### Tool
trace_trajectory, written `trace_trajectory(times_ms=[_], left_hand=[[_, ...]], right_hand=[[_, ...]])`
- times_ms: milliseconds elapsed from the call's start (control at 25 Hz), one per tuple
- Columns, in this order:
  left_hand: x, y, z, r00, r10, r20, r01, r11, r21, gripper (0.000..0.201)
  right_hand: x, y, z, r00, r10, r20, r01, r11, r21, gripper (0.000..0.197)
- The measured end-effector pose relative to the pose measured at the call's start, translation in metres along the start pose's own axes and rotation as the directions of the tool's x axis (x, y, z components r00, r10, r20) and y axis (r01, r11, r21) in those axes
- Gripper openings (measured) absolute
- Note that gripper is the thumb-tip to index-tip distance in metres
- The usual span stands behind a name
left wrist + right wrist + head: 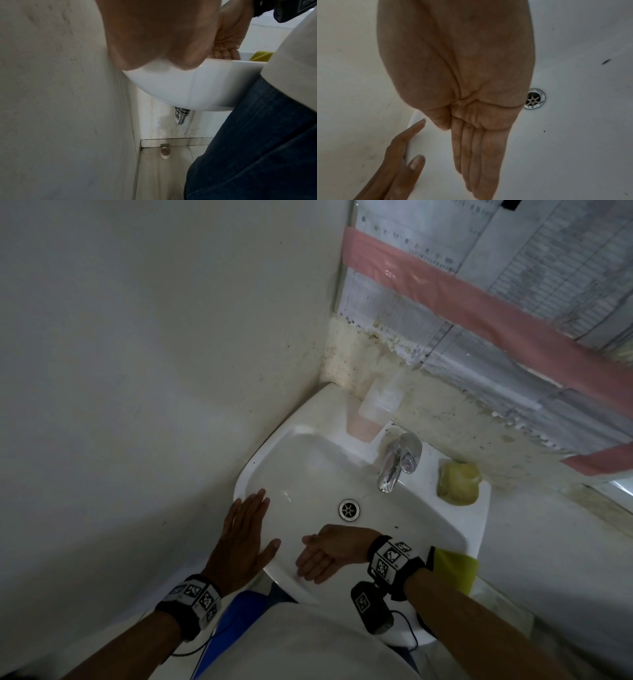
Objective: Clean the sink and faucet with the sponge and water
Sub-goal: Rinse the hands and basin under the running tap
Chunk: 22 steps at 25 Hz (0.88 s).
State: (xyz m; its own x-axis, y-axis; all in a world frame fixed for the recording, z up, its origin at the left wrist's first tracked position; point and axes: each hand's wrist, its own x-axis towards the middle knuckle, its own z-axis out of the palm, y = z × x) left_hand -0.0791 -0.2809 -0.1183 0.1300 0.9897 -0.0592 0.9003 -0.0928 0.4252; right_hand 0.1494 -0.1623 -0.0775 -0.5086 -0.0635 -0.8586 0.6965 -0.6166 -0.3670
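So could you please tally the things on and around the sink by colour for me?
Yellow-green: 2, the sponge on the sink's back ledge and the cloth on its right rim.
Chrome: 2, the faucet and the drain.
Translucent pink: 1, the soap bottle.
Total: 5

Head view looks steeply down from above onto a corner-mounted sink [445, 529], both forearms entering from the bottom edge, walls filling the upper frame. Left wrist view sits low and close by the sink's front rim [171, 81], facing along the left hand [154, 33] toward the wall corner and floor under the basin; the palm blocks the top. Right wrist view is very close, facing down the right hand [462, 81] into the basin, drain [534, 98] at right. Head and right wrist views share drain [349, 509] and both hands; left wrist view shares the rim and right hand [228, 33].
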Motion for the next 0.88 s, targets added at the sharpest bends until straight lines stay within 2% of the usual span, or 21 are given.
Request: trace_trajectory(times_ms=[80,160,240,360,520,640,760,800,880], left_hand=[[0.000,-0.001,0.000,1.000,0.002,0.004,-0.002,1.000,-0.001,0.080],[0.000,0.000,0.000,1.000,-0.005,-0.005,0.005,1.000,-0.003,0.078],[0.002,0.001,0.000,0.999,-0.035,-0.030,0.034,0.999,-0.027,0.072],[0.010,0.007,0.002,0.998,-0.021,-0.054,0.021,1.000,-0.015,0.061],[0.019,0.014,0.004,0.991,0.057,-0.118,-0.061,0.998,-0.032,0.048],[0.019,0.018,0.004,0.985,0.050,-0.163,-0.065,0.994,-0.083,0.042],[0.023,0.027,0.006,0.983,0.035,-0.179,-0.063,0.987,-0.151,0.037],[0.026,0.030,0.007,0.983,0.033,-0.178,-0.062,0.985,-0.163,0.036],[0.031,0.037,0.012,0.984,0.029,-0.175,-0.055,0.987,-0.150,0.035]], right_hand=[[-0.002,0.000,-0.012,0.998,-0.028,-0.056,0.035,0.992,0.119,0.061],[-0.008,0.001,-0.033,0.984,-0.085,-0.154,0.131,0.937,0.323,0.058],[-0.017,0.004,-0.061,0.948,-0.144,-0.284,0.278,0.808,0.520,0.055],[-0.034,0.008,-0.096,0.884,-0.222,-0.412,0.449,0.646,0.617,0.052],[-0.043,0.005,-0.104,0.836,-0.366,-0.408,0.544,0.460,0.702,0.055],[-0.041,-0.003,-0.094,0.812,-0.435,-0.390,0.545,0.327,0.772,0.041],[-0.038,-0.003,-0.083,0.829,-0.419,-0.369,0.519,0.335,0.786,0.045],[-0.036,0.000,-0.080,0.849,-0.403,-0.342,0.496,0.384,0.779,0.047],[-0.033,0.008,-0.070,0.910,-0.303,-0.285,0.414,0.602,0.683,0.053]])
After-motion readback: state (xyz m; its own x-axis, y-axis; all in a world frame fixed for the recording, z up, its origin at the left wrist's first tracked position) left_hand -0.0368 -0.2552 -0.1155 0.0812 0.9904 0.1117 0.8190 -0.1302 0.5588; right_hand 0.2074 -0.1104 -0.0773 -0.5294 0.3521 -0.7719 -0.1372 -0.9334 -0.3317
